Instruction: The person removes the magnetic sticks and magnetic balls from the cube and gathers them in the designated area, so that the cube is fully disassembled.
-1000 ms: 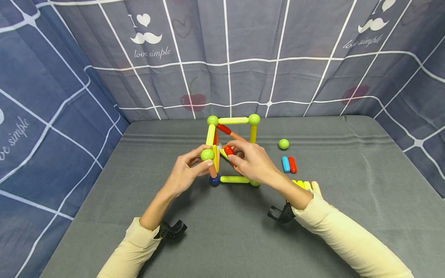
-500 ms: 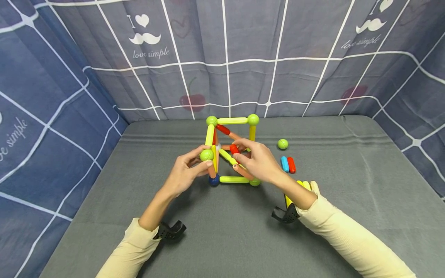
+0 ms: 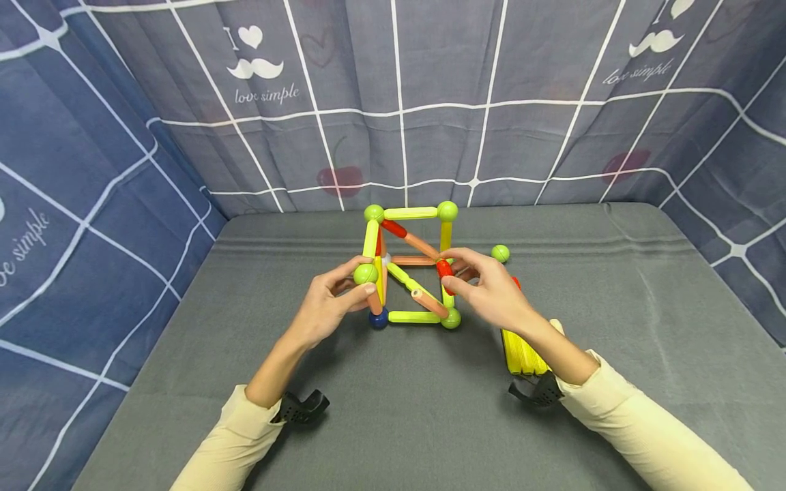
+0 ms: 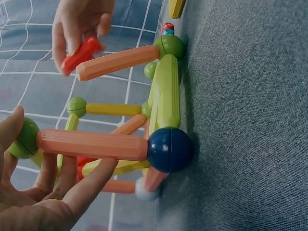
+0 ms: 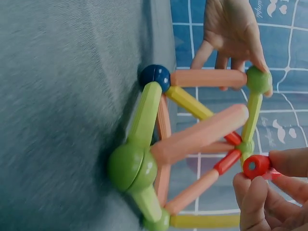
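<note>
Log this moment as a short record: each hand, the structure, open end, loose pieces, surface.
Left hand: holds green corner ball
Right hand: pinches short red rod
Structure: frame of rods and balls, including dark blue ball
Open end: orange rod at near right corner, no ball on its tip
Loose pieces: stray green ball, yellow rods
Surface: gray cloth

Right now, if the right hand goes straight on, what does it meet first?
The right hand would probably meet the diagonal peach rod first; depth is unclear, so it might pass above.
</note>
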Demonstrator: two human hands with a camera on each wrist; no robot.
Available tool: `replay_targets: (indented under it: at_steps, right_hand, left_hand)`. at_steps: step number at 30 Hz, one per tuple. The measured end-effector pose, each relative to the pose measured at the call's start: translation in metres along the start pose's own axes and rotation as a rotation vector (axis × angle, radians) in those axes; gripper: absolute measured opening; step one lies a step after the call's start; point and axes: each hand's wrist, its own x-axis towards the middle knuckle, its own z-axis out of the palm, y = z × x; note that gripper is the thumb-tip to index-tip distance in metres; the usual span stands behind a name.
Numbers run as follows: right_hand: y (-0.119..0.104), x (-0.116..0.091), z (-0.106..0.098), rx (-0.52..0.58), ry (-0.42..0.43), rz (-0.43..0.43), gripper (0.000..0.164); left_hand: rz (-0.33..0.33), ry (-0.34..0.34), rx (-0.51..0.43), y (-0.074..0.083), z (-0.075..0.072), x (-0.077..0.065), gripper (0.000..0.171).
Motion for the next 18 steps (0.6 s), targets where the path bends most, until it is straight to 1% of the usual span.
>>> replay_targets:
  at_steps: [3, 9, 11, 15, 18]
  right_hand:
    - [0.007, -0.009, -0.009, 0.007, -0.005, 0.025, 0.035]
    - [0.020, -0.028, -0.031, -0.028, 0.020, 0.068, 0.030]
    - [0.024, -0.034, -0.038, -0.032, 0.026, 0.090, 0.031]
    - [0.034, -0.042, -0.054, -0.029, 0.042, 0.123, 0.034]
    - [0.047, -0.044, -0.066, -0.029, 0.054, 0.149, 0.036]
  left_hand:
    - [0.001, -0.001, 0.003, 0.000, 0.000, 0.000, 0.044]
    - [0.012, -0.001, 0.014, 0.001, 0.001, 0.000, 0.044]
    - [0.012, -0.001, 0.014, 0.001, 0.001, 0.000, 0.044]
    - [0.006, -0.001, 0.006, 0.001, 0.001, 0.000, 0.044]
    - [0.001, 0.000, 0.006, 0.001, 0.001, 0.000, 0.044]
